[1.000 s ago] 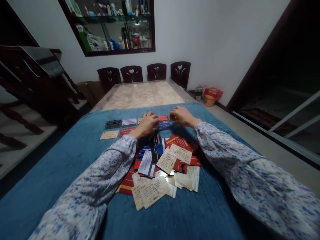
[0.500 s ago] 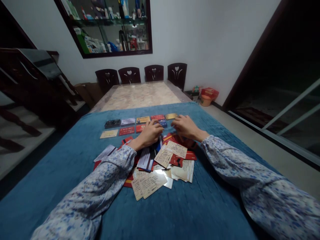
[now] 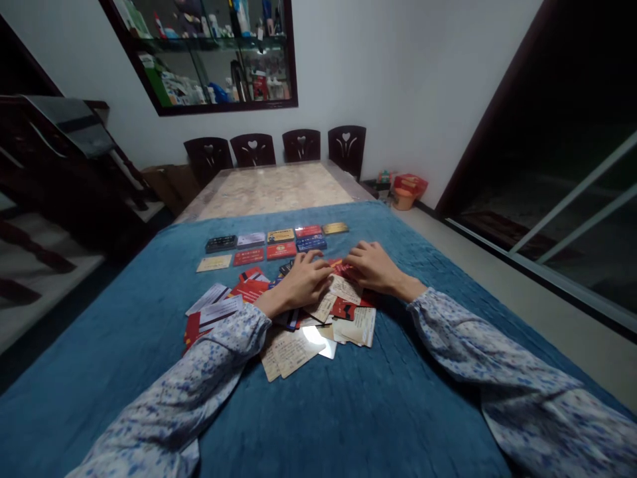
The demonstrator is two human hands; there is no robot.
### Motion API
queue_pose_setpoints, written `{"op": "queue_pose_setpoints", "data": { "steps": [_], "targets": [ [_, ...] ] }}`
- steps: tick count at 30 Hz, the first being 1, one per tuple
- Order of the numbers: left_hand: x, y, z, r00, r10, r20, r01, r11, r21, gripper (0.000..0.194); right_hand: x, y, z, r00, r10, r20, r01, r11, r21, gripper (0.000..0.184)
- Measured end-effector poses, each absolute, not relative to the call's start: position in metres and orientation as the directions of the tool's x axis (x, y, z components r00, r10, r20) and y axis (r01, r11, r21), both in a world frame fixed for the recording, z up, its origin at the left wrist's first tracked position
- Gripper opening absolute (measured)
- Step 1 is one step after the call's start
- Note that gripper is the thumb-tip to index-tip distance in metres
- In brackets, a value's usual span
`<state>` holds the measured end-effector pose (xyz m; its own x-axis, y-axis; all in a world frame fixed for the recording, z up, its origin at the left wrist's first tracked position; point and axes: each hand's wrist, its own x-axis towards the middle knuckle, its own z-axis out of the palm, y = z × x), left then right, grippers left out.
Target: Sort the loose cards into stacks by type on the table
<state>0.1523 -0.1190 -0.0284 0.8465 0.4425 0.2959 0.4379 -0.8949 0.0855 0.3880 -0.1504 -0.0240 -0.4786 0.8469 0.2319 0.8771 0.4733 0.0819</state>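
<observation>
A loose pile of cards in red, pale cream, white and blue lies on the blue cloth. Over its middle hangs my left hand, fingers bent and a little apart, tips by a pale cream card. At the pile's far right edge my right hand has its fingers curled onto a red card; the thumb is mostly hidden. Beyond the hands, sorted cards stand in two rows: a black stack, a yellow stack, a blue stack, a gold stack and red cards.
Past the cloth the marble tabletop reaches several dark chairs by the wall. A wall cabinet holds bottles and boxes. An orange bucket stands on the floor at right, and a stair railing at left.
My right hand has drawn back from the gold stack to the pile. My left hand has come back from the rows and now sits over the pile, uncovering the sorted cards.
</observation>
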Motion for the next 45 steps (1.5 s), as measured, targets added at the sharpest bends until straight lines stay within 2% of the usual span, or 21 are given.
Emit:
{"op": "queue_pose_setpoints", "data": {
  "steps": [8, 16, 26, 32, 38, 45],
  "targets": [
    [0.156, -0.132, -0.026, 0.869, 0.457, 0.188, 0.447, -0.889, 0.096, 0.024, 0.391, -0.169, -0.031, -0.496, 0.822, 0.280, 0.865, 0.497, 0.073, 0.023],
    [0.154, -0.133, -0.026, 0.888, 0.424, 0.180, 0.408, -0.905, 0.118, 0.021, 0.397, -0.179, -0.033, -0.545, 0.788, 0.285, 0.830, 0.556, 0.050, 0.022],
    [0.153, -0.134, -0.023, 0.899, 0.412, 0.147, 0.406, -0.911, 0.074, 0.023, 0.399, -0.184, -0.035, -0.598, 0.750, 0.283, 0.783, 0.622, 0.009, 0.022],
    [0.151, -0.133, -0.023, 0.901, 0.407, 0.151, 0.402, -0.913, 0.064, 0.024, 0.402, -0.185, -0.036, -0.616, 0.728, 0.300, 0.761, 0.648, -0.011, 0.030],
    [0.151, -0.134, -0.021, 0.902, 0.403, 0.155, 0.396, -0.915, 0.074, 0.022, 0.404, -0.188, -0.032, -0.636, 0.712, 0.297, 0.737, 0.674, -0.037, 0.046],
    [0.149, -0.130, -0.022, 0.916, 0.365, 0.166, 0.358, -0.931, 0.069, 0.018, 0.404, -0.188, -0.031, -0.653, 0.697, 0.296, 0.721, 0.692, -0.036, 0.033]
  ]
}}
